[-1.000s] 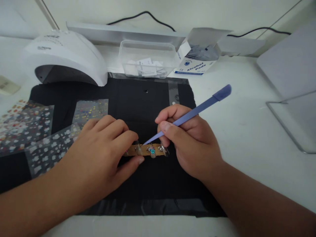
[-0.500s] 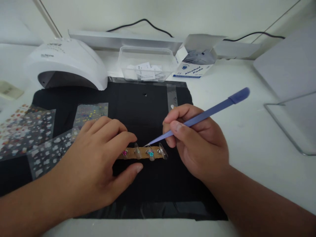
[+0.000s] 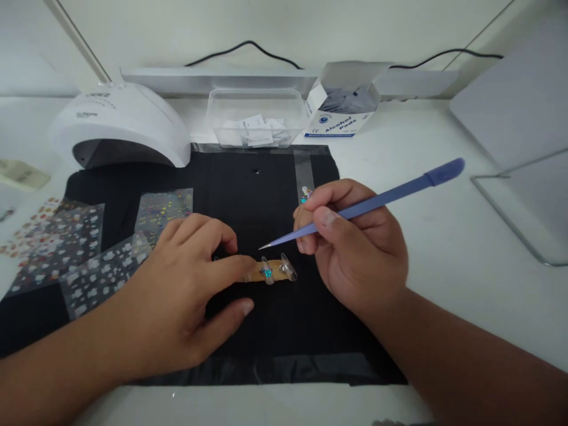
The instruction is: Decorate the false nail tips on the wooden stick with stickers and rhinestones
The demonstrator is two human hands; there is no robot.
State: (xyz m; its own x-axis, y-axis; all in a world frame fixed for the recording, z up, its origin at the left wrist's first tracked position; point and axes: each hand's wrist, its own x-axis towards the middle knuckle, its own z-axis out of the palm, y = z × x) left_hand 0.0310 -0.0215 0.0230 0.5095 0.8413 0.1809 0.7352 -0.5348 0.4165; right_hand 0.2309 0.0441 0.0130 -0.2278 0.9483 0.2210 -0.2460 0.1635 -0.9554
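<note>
My right hand (image 3: 357, 248) holds purple tweezers (image 3: 377, 201) in a pen-like grip, their pointed metal tip just above and behind a brown strip (image 3: 277, 269). Clear false nail tips stand along that strip. One nail tip (image 3: 267, 271) carries a turquoise flower decoration, and another clear nail tip (image 3: 289, 269) stands at the strip's right end. Across the strip's left part reaches the index finger of my left hand (image 3: 181, 290), hiding the nail tips beneath. Its thumb is stretched out, apart from the index finger, over the black mat (image 3: 288, 331).
Several sticker sheets (image 3: 104, 269) lie at the left. Behind them stands a white nail lamp (image 3: 128, 121). A clear plastic box (image 3: 255, 97) with white packets and an alcohol pads box (image 3: 341, 121) stand at the back. A clear strip (image 3: 304, 168) bears small decorations.
My left index finger has stretched right, covering nail tips that showed before. The tweezers' tip has lifted away from the strip. The view has shifted slightly.
</note>
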